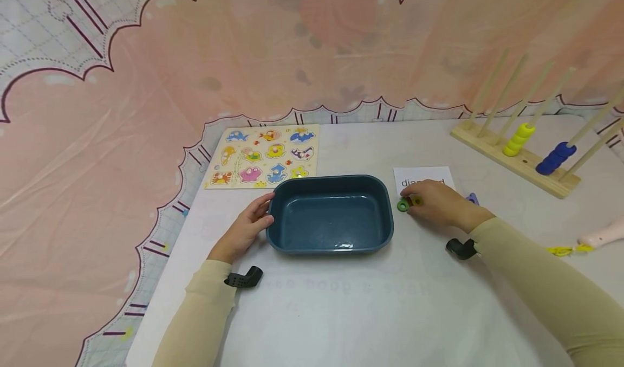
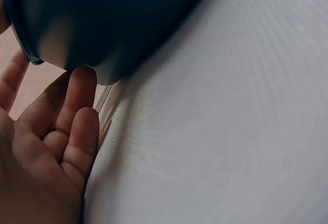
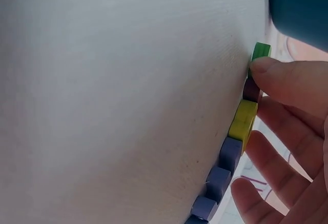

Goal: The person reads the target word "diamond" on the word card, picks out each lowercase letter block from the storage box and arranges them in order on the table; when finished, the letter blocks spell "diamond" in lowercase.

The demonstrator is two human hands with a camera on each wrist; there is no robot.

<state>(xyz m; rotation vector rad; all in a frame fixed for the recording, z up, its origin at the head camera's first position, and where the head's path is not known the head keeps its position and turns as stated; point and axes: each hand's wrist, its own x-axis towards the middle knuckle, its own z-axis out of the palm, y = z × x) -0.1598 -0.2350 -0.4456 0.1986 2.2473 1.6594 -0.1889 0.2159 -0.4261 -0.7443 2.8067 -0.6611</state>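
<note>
A dark teal plastic bin [image 1: 331,242] stands in the middle of the table. My left hand [image 1: 246,226] rests against its left end, fingertips at the rim and side wall, fingers loosely extended. Right of the bin, my right hand [image 1: 436,201] reaches over a row of small coloured letter pieces. Its thumb and index finger pinch about a dark brown piece [image 3: 251,88], between a green ring-shaped letter [image 1: 402,205] and a yellow letter [image 3: 243,120]. Purple letters [image 3: 219,180] continue the row, mostly hidden under the hand in the head view.
A white word card [image 1: 424,173] lies behind the right hand, partly covered. An animal peg puzzle [image 1: 263,155] is at the back left. A wooden peg stand [image 1: 517,161] with yellow and blue beads stands back right. A pale handle with yellow cord [image 1: 565,250] lies far right.
</note>
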